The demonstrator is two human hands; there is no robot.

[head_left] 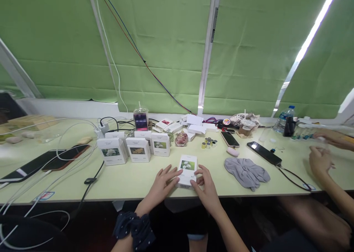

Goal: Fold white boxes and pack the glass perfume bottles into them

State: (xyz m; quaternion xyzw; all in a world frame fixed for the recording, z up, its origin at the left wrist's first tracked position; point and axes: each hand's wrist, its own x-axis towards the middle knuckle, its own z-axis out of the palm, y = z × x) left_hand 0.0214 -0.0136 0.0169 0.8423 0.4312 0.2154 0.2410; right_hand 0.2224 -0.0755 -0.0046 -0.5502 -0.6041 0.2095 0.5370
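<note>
A small white cardboard box (pixel 187 165) with a picture of white flowers on green lies near the table's front edge, its barcode end toward me. My left hand (pixel 164 182) holds its left side, with fingertips on the lower left of the face. From the right, my right hand (pixel 206 185) grips the lower right edge with thumb and bent fingers. Similar white boxes stand upright to the left, among them a white-flower box (pixel 112 151), an orange-flower box (pixel 138 150) and a box with a green picture (pixel 160 145).
Behind are a pink round jar (pixel 181 138), several small metal cylinders (pixel 209 143) and stacked white cartons (pixel 193 123). A grey cloth (pixel 247 172), a phone (pixel 264 153) and a drink cup (pixel 246 128) lie or stand rightward. Another person's hands (pixel 320 160) are far right; cables (pixel 80 160) cross the left.
</note>
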